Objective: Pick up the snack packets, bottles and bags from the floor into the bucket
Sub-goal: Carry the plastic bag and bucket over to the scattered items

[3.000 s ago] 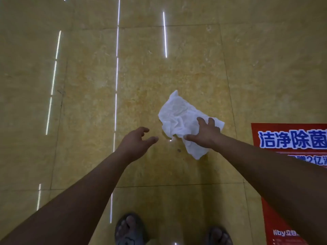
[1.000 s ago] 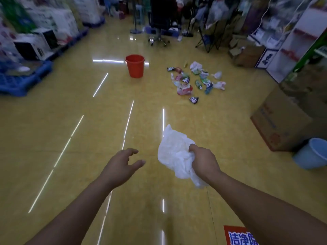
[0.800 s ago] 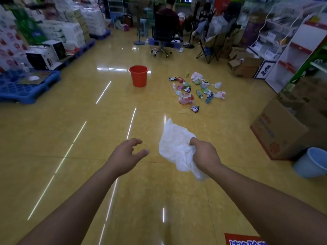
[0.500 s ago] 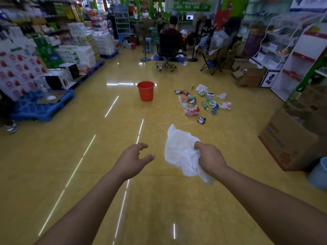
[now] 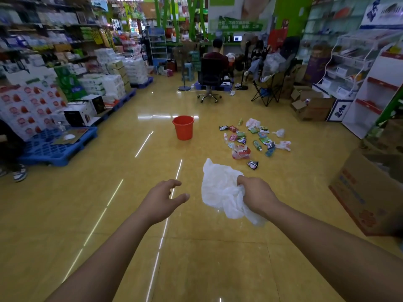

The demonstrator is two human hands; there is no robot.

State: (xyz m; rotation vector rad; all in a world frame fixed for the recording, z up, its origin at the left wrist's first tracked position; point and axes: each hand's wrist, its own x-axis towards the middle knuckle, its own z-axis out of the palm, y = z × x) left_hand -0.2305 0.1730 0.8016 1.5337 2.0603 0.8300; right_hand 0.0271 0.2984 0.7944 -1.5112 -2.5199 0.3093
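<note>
Bucket (image 5: 183, 127) stands upright beside scattered packets (image 5: 250, 138), interior unseen.

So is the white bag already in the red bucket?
No, the right hand holds the white bag, well short of the red bucket.

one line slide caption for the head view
Right hand grips a white plastic bag, left hand open; red bucket and litter ahead.
</note>
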